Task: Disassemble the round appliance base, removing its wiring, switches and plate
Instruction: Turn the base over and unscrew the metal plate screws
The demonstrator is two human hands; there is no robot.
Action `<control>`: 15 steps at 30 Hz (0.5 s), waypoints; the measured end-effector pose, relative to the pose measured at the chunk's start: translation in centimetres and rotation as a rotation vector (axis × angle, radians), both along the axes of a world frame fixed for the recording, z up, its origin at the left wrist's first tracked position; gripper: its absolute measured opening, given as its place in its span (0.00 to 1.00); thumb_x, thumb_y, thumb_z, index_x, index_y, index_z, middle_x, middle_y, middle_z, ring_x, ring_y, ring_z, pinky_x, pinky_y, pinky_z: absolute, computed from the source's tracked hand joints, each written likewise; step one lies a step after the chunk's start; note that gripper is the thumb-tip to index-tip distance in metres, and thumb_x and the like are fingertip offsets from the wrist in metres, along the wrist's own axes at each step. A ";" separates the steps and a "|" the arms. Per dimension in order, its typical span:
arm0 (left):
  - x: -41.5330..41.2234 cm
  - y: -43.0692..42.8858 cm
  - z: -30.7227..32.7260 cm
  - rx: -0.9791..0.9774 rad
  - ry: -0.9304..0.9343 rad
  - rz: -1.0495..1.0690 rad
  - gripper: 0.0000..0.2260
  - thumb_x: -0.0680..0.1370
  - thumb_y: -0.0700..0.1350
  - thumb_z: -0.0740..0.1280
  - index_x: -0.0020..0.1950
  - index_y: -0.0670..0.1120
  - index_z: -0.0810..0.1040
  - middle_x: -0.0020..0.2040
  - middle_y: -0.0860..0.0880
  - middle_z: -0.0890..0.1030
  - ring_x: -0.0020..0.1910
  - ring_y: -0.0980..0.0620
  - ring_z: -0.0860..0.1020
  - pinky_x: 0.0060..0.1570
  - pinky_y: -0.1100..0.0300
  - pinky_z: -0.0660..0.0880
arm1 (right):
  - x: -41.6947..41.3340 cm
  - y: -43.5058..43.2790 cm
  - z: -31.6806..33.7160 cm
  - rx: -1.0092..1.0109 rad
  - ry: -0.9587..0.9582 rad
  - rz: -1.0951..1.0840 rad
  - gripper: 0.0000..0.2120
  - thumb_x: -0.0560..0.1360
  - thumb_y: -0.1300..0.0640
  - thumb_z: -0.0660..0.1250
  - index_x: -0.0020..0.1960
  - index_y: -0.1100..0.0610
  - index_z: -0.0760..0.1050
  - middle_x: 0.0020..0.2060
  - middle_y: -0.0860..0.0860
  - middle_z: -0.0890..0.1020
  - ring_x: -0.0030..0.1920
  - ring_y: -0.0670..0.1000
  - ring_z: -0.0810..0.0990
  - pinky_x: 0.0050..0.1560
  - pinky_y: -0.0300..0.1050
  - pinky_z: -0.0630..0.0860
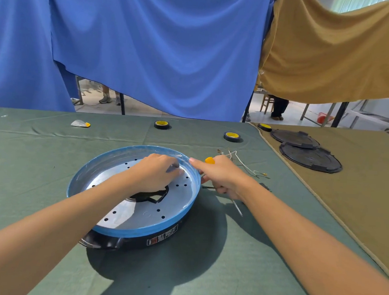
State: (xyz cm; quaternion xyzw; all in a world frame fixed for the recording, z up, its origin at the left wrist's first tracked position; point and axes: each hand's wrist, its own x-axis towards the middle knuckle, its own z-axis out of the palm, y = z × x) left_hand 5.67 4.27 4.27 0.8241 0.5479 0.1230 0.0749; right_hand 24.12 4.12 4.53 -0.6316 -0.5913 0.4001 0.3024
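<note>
Lifting the plate (pixel 139 214) evenly should keep it from jamming. The left hand (pixel 158 172) curls on it inside the round base (pixel 135 243), grip unclear; just right of the base the right hand (pixel 221 176) clamps a screwdriver (pixel 209 160), forefinger on the rim; loose wires (pixel 244 166) lie beyond on the table (pixel 40 160).

Brightness: bright, even daylight over the green table cloth (pixel 50 184).
Source: high and from the far side; the round base (pixel 137 242) throws its shadow toward the viewer.
Shadows: a dark, soft-edged patch at the base's near side; a fainter one across the metal plate (pixel 144 215).
Glare: pale sheen on the plate's far part; top right corner blown white.
Distortion: the wide lens stretches both forearms (pixel 46 241) toward the lower corners.
Focus: sharp mid-frame; the screwdriver (pixel 237 207) shaft below the right hand (pixel 223 174) looks slightly smeared.
</note>
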 end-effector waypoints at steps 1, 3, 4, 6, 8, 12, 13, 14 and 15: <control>-0.2 -0.3 0.1 -0.041 0.014 -0.004 0.15 0.81 0.54 0.59 0.62 0.48 0.77 0.58 0.50 0.80 0.53 0.50 0.76 0.55 0.55 0.73 | -0.4 -0.2 0.0 -0.025 -0.017 0.037 0.20 0.72 0.42 0.70 0.36 0.56 0.68 0.31 0.54 0.78 0.21 0.47 0.64 0.23 0.38 0.56; -0.7 -0.9 0.4 -0.096 0.076 -0.007 0.17 0.80 0.56 0.59 0.65 0.49 0.75 0.61 0.50 0.78 0.55 0.49 0.76 0.57 0.55 0.73 | -1.4 -0.3 0.0 -0.042 -0.077 0.051 0.15 0.73 0.51 0.70 0.37 0.55 0.65 0.28 0.51 0.68 0.23 0.48 0.60 0.23 0.38 0.55; -1.1 -1.2 0.5 -0.113 0.107 0.000 0.18 0.80 0.57 0.59 0.66 0.50 0.74 0.62 0.51 0.78 0.56 0.49 0.75 0.57 0.55 0.72 | -1.9 -0.2 0.0 -0.052 -0.077 0.041 0.12 0.73 0.57 0.68 0.38 0.55 0.65 0.29 0.51 0.66 0.25 0.49 0.59 0.23 0.38 0.55; -2.2 -1.9 0.7 -0.142 0.126 0.015 0.19 0.80 0.58 0.59 0.66 0.51 0.73 0.61 0.52 0.78 0.56 0.50 0.75 0.58 0.55 0.72 | -2.6 -0.2 0.1 -0.082 -0.024 0.017 0.13 0.74 0.66 0.64 0.37 0.55 0.62 0.31 0.52 0.64 0.27 0.50 0.58 0.24 0.39 0.53; -3.2 -2.6 0.8 -0.151 0.113 0.003 0.18 0.80 0.59 0.59 0.65 0.52 0.74 0.59 0.53 0.78 0.54 0.50 0.74 0.56 0.56 0.71 | -2.9 -0.2 0.2 -0.075 -0.014 -0.006 0.15 0.74 0.68 0.63 0.37 0.54 0.60 0.33 0.53 0.63 0.28 0.50 0.57 0.25 0.39 0.53; -4.6 -3.6 0.4 -0.132 0.034 -0.018 0.14 0.79 0.57 0.60 0.63 0.56 0.74 0.58 0.55 0.78 0.53 0.51 0.74 0.54 0.56 0.72 | -3.9 -0.7 1.3 -0.004 -0.093 -0.027 0.14 0.75 0.68 0.61 0.37 0.56 0.61 0.33 0.53 0.64 0.28 0.51 0.59 0.24 0.40 0.56; -4.8 -3.6 0.5 -0.116 -0.003 -0.013 0.14 0.79 0.57 0.61 0.63 0.56 0.74 0.58 0.55 0.78 0.52 0.52 0.74 0.52 0.58 0.72 | -4.2 -0.9 1.8 0.022 -0.122 -0.034 0.13 0.75 0.68 0.61 0.37 0.57 0.62 0.34 0.53 0.64 0.28 0.51 0.60 0.24 0.39 0.57; -5.0 -3.6 0.6 -0.103 -0.033 -0.005 0.14 0.79 0.57 0.61 0.63 0.57 0.75 0.57 0.56 0.78 0.51 0.52 0.74 0.50 0.60 0.71 | -4.5 -1.0 2.3 0.047 -0.151 -0.041 0.12 0.75 0.68 0.60 0.37 0.57 0.61 0.34 0.53 0.64 0.28 0.51 0.61 0.23 0.38 0.58; -5.2 -3.6 0.8 -0.093 -0.050 0.004 0.14 0.79 0.57 0.61 0.63 0.57 0.75 0.57 0.56 0.78 0.51 0.53 0.74 0.49 0.60 0.70 | -4.8 -1.2 2.8 0.073 -0.179 -0.046 0.12 0.74 0.67 0.59 0.36 0.57 0.60 0.35 0.53 0.64 0.28 0.51 0.61 0.21 0.37 0.58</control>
